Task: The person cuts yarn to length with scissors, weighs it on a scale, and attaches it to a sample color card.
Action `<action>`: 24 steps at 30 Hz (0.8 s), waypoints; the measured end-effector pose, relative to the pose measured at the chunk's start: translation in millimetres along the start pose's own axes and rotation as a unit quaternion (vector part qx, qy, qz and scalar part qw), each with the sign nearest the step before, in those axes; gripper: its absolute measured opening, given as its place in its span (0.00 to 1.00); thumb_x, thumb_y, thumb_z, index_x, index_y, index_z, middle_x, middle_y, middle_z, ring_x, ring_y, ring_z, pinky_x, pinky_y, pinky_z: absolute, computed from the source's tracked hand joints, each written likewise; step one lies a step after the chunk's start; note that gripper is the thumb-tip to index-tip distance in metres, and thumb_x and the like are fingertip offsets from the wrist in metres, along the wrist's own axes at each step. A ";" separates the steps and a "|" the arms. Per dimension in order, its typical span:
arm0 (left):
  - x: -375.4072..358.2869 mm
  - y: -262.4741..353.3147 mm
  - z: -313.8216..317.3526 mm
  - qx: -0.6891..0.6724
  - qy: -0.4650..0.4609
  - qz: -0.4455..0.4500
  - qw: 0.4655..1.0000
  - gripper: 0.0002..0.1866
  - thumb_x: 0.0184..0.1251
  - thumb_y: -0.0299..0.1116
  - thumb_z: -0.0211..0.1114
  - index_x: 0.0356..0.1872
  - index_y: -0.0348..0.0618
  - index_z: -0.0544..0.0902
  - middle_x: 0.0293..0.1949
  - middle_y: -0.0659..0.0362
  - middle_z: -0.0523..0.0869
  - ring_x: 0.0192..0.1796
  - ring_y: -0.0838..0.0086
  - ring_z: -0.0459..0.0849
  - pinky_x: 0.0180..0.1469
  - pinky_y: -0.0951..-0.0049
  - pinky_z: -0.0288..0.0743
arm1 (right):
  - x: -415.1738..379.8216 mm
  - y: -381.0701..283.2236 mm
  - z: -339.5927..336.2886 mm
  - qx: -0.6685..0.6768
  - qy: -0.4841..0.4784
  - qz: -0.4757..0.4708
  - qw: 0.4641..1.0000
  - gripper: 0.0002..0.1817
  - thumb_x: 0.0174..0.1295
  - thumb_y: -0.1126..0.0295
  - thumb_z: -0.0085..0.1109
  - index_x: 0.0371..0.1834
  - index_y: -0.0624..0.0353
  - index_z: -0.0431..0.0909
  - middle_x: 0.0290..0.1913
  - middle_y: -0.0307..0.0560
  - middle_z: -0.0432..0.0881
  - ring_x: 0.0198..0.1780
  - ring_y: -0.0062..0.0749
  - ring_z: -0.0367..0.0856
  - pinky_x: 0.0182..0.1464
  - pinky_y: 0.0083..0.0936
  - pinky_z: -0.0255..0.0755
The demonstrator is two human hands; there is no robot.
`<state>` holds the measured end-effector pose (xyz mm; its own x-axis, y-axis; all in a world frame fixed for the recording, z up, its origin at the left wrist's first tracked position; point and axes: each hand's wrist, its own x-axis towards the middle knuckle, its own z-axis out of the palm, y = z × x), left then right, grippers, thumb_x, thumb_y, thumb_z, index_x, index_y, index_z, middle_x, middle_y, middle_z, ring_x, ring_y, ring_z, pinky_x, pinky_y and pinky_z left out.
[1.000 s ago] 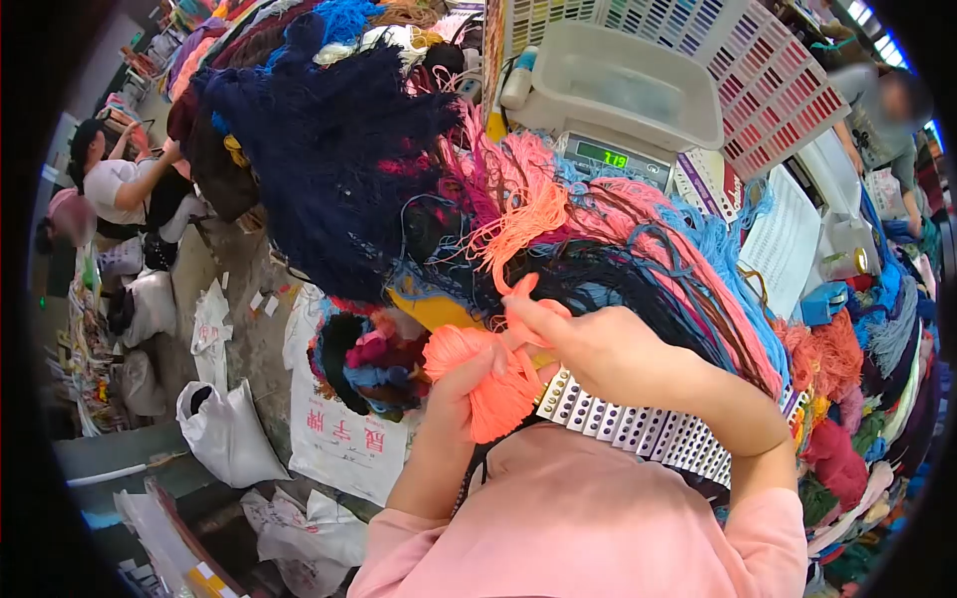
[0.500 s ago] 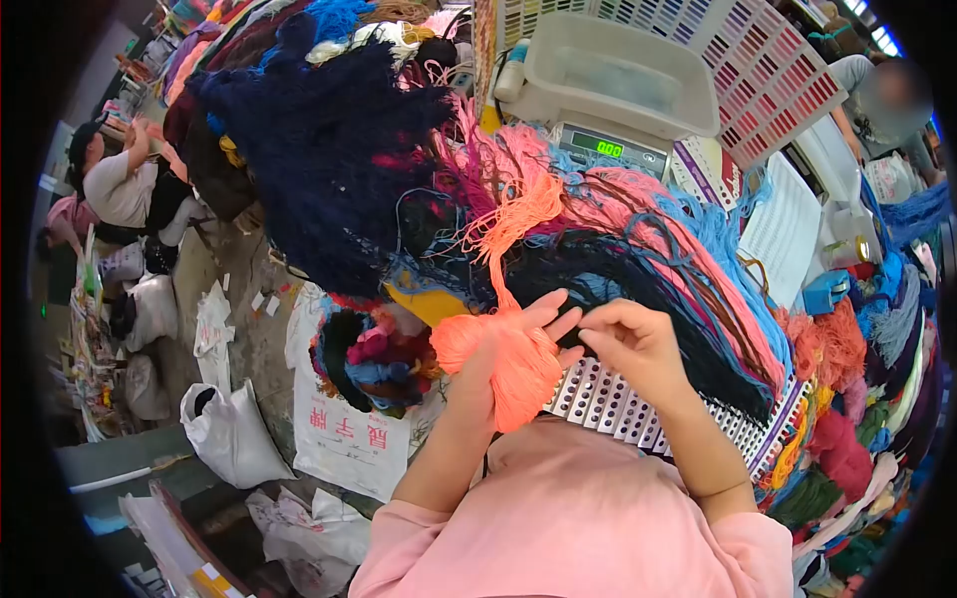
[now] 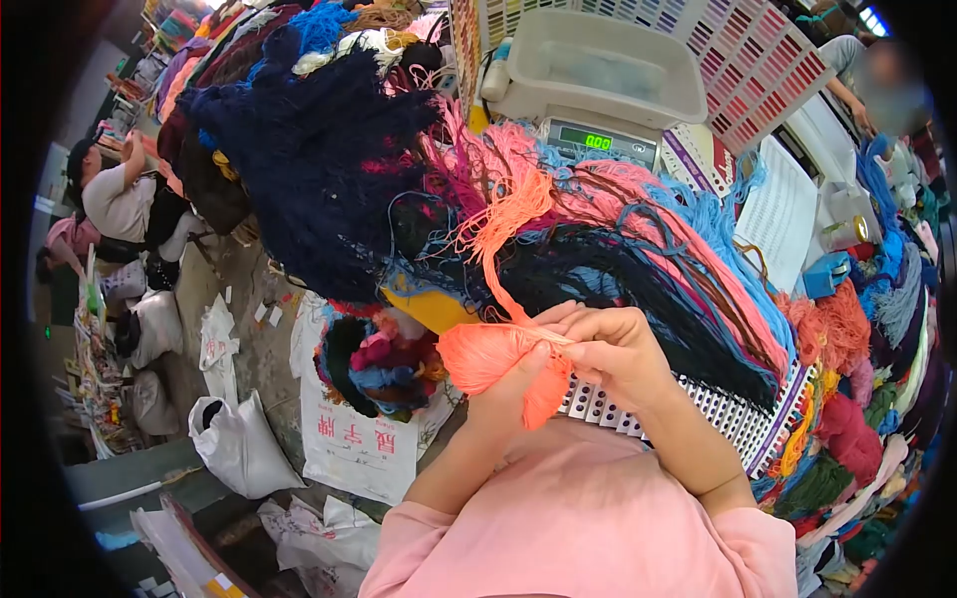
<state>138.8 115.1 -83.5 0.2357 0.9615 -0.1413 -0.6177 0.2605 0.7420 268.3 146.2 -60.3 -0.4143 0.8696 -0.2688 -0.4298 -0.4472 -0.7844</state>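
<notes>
Looking from the left, I have a seated co-worker (image 3: 120,204) well apart from me, then a white sack (image 3: 239,448) on the floor. Nearer in, a navy yarn heap (image 3: 299,140) spreads over the work surface. Now the coral hank (image 3: 483,357): it's in front of my chest, its fat looped body bunched in my left hand (image 3: 506,391), fingers wrapped under and thumb pressed on top. A thin neck runs upward from it to a loose, frayed tail (image 3: 518,204) lying over pink and dark strands.

I'd call it light, soft and limp, hardly fragile, but quick to snag or fan out. The gathered neck looks the best place to hold; a squeeze on the loops alone might let strands slip. There, my right hand (image 3: 623,359) has a narrow pinch on a few strands, beside the left thumb. Beyond, the scale (image 3: 556,135) reads zero; punched cards (image 3: 723,414) lie right of my hands.
</notes>
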 end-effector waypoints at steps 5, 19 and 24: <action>-2.8 0.3 -3.6 -0.135 0.022 -0.037 0.990 0.15 0.60 0.30 0.47 0.46 0.31 0.70 0.53 0.50 0.67 0.55 0.69 0.66 0.56 0.72 0.59 | -1.6 1.1 -5.6 0.002 0.004 0.048 0.999 0.05 0.48 0.79 0.53 0.28 0.67 0.77 0.17 0.38 0.72 0.17 0.13 0.65 0.18 0.10 0.57; -4.2 0.7 -9.1 -0.077 0.051 -0.048 0.995 0.22 0.59 0.31 0.47 0.52 0.26 0.61 0.51 0.49 0.68 0.53 0.67 0.68 0.56 0.69 0.59 | 4.5 -4.0 -0.9 -0.033 0.006 0.065 0.997 0.04 0.50 0.75 0.54 0.26 0.65 0.75 0.18 0.35 0.72 0.15 0.10 0.60 0.18 0.09 0.53; -1.3 -5.7 -8.6 -0.093 0.035 -0.014 0.995 0.22 0.60 0.32 0.48 0.52 0.28 0.62 0.52 0.47 0.67 0.54 0.65 0.67 0.57 0.69 0.58 | 3.6 3.0 0.1 -0.103 0.004 0.042 0.994 0.06 0.50 0.75 0.54 0.30 0.64 0.78 0.22 0.34 0.72 0.17 0.10 0.58 0.17 0.10 0.49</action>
<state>135.6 113.2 -93.1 0.2072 0.9554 -0.2102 -0.7408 0.2936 0.6042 265.5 148.0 -63.6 -0.4348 0.8331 -0.3419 -0.2196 -0.4663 -0.8569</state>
